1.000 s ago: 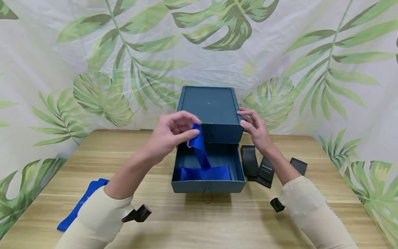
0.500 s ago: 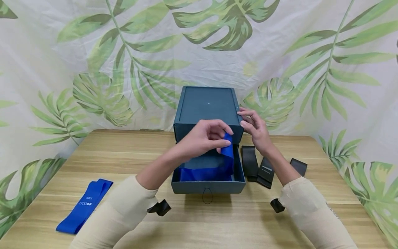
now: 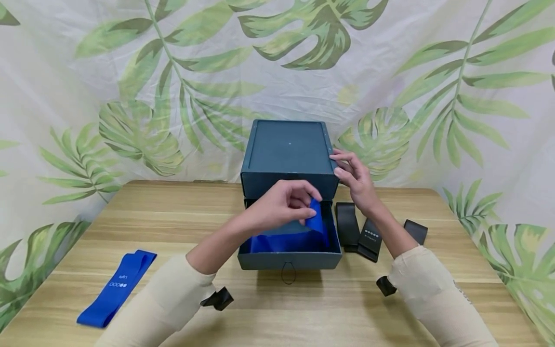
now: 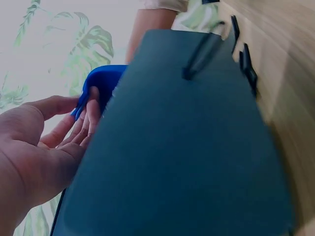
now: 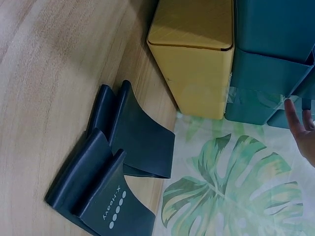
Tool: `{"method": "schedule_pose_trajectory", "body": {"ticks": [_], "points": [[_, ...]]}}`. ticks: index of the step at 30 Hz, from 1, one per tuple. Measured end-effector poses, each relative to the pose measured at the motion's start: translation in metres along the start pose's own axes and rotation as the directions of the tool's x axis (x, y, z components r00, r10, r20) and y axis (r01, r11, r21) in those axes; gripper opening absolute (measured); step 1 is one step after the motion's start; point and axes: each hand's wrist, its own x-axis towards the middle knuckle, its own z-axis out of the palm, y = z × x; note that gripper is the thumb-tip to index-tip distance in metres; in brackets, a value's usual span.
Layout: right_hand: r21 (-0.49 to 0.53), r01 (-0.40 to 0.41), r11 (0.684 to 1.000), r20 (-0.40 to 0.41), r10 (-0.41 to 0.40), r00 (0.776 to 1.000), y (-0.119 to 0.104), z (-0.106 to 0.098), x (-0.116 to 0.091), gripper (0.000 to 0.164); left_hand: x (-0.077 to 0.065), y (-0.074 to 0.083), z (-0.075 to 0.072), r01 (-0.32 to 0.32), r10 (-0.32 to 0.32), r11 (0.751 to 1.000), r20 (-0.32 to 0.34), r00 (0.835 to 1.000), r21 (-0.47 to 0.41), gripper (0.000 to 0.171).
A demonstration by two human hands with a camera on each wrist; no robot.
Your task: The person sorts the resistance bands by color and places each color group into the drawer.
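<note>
A blue resistance band [image 3: 315,219] is pinched between thumb and fingers of my left hand [image 3: 282,202]. That hand is over the pulled-out drawer [image 3: 288,261] of a dark teal box [image 3: 288,149], and the band's lower part lies inside the drawer. In the left wrist view, the drawer front [image 4: 182,142] hides part of the band [image 4: 106,73]. My right hand [image 3: 357,180] rests its fingertips against the right side of the box's upper part, fingers loosely bent. Only part of this hand [image 5: 305,132] shows in the right wrist view.
Another blue band [image 3: 117,289], printed "Light", lies folded at the table's left. Black bands [image 3: 348,226] lie right of the box, one printed "X-Heavy" [image 5: 118,201]. A yellow box-like part [image 5: 192,73] stands below the teal box. A leaf-patterned cloth [image 3: 208,72] hangs behind the table.
My left hand has moved right and down with the blue band, from the drawer's left half toward its right side, lowering the band further in. My right hand has stayed on the box.
</note>
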Motion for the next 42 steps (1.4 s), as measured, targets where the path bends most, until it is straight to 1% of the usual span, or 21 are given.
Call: {"method": "schedule_pose_trajectory", "body": {"ticks": [3, 7, 9, 12, 15, 20, 24, 28, 33, 36, 39, 42], "points": [[-0.008, 0.005, 1.000, -0.005, -0.005, 1.000, 0.001, 0.000, 0.000, 0.037, -0.014, -0.005, -0.004, 0.013, -0.012, 0.998, -0.012, 1.000, 0.060, 0.024], [-0.015, 0.006, 1.000, -0.010, -0.006, 1.000, 0.001, -0.001, -0.001, 0.034, -0.029, -0.010, -0.009, 0.017, -0.012, 0.994, -0.045, 0.999, 0.109, 0.022], [-0.018, 0.004, 1.000, -0.009, -0.004, 1.000, 0.001, 0.000, -0.002, 0.034, -0.035, -0.012, -0.012, 0.014, -0.007, 0.993, -0.054, 0.999, 0.115, 0.022], [-0.020, 0.005, 1.000, -0.007, -0.005, 1.000, 0.001, 0.000, -0.002, 0.034, -0.043, -0.017, -0.017, 0.026, -0.019, 0.994, -0.067, 0.998, 0.105, 0.023], [-0.016, 0.010, 1.000, -0.008, -0.010, 1.000, 0.001, 0.000, -0.002, 0.034, -0.048, -0.021, -0.021, 0.039, -0.032, 0.995, -0.070, 0.997, 0.092, 0.023], [-0.010, 0.016, 1.000, -0.003, -0.016, 1.000, 0.001, 0.000, -0.002, 0.033, -0.054, -0.025, -0.026, 0.058, -0.053, 0.993, -0.060, 0.997, 0.098, 0.024], [-0.017, 0.017, 1.000, -0.002, -0.017, 1.000, 0.001, 0.000, -0.001, 0.036, -0.056, -0.027, -0.029, 0.077, -0.070, 0.990, -0.059, 0.996, 0.121, 0.024], [-0.025, 0.010, 1.000, 0.002, -0.010, 1.000, 0.000, 0.000, -0.001, 0.039, -0.058, -0.027, -0.031, 0.103, -0.091, 0.982, -0.078, 0.993, 0.159, 0.024], [-0.029, 0.004, 1.000, 0.005, -0.004, 1.000, 0.000, 0.000, -0.001, 0.041, -0.059, -0.025, -0.033, 0.141, -0.121, 0.966, -0.100, 0.988, 0.218, 0.024], [-0.034, 0.002, 0.999, 0.005, -0.002, 1.000, 0.000, 0.000, -0.001, 0.040, -0.060, -0.025, -0.034, 0.162, -0.140, 0.951, -0.100, 0.985, 0.264, 0.024], [-0.035, 0.000, 0.999, 0.006, 0.000, 1.000, 0.000, 0.000, -0.001, 0.041, -0.060, -0.024, -0.034, 0.184, -0.159, 0.927, -0.102, 0.982, 0.327, 0.023], [-0.029, 0.001, 1.000, 0.005, -0.001, 1.000, 0.000, 0.000, -0.001, 0.040, -0.061, -0.022, -0.034, 0.200, -0.171, 0.896, -0.109, 0.979, 0.395, 0.023]]}}
